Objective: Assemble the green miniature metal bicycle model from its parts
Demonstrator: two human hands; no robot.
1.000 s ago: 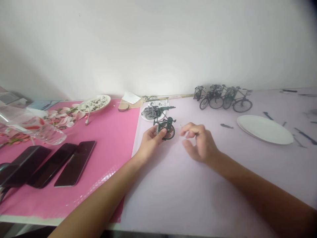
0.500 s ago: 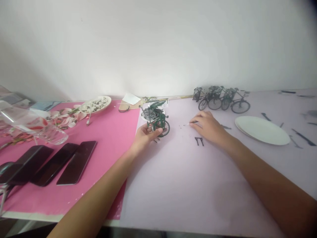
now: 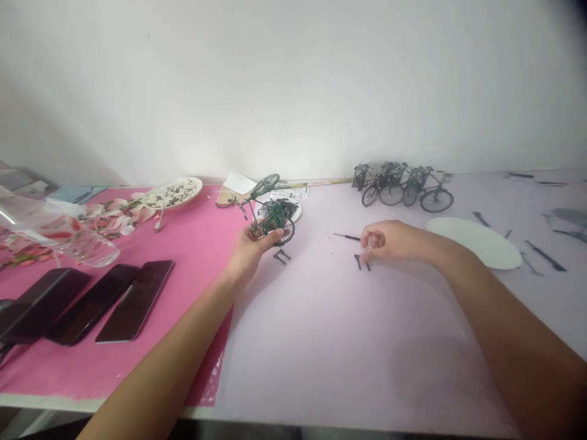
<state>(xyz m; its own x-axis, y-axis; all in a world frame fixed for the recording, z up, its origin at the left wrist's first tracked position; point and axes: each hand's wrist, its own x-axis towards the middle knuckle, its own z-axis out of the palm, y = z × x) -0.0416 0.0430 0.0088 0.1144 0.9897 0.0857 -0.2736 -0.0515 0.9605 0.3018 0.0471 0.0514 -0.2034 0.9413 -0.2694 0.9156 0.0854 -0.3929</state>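
Observation:
A small green model bicycle [image 3: 277,215] is held up by its lower part in my left hand [image 3: 250,249], one spoked wheel near my thumb. Just below it a small dark forked part [image 3: 281,256] lies on the pale sheet. My right hand [image 3: 376,239] is bent over the sheet, fingers curled, touching or just above another dark forked part [image 3: 362,262]. A thin screwdriver [image 3: 347,236] lies with its handle end beside my right fingers. Behind the held bicycle is a white dish [image 3: 296,212] with dark pieces.
Several model bicycles [image 3: 403,186] stand by the wall. A white oval plate [image 3: 474,242] and dark tools [image 3: 545,255] lie right. On the pink sheet [image 3: 183,293] are phones [image 3: 136,300], petals [image 3: 120,218], a dish of white pieces [image 3: 177,192] and a clear plastic bottle [image 3: 77,232].
My right hand has let go of the screwdriver and moved down to the forked part. My left hand has shifted left, and the bicycle in it has turned, with one wheel now raised.

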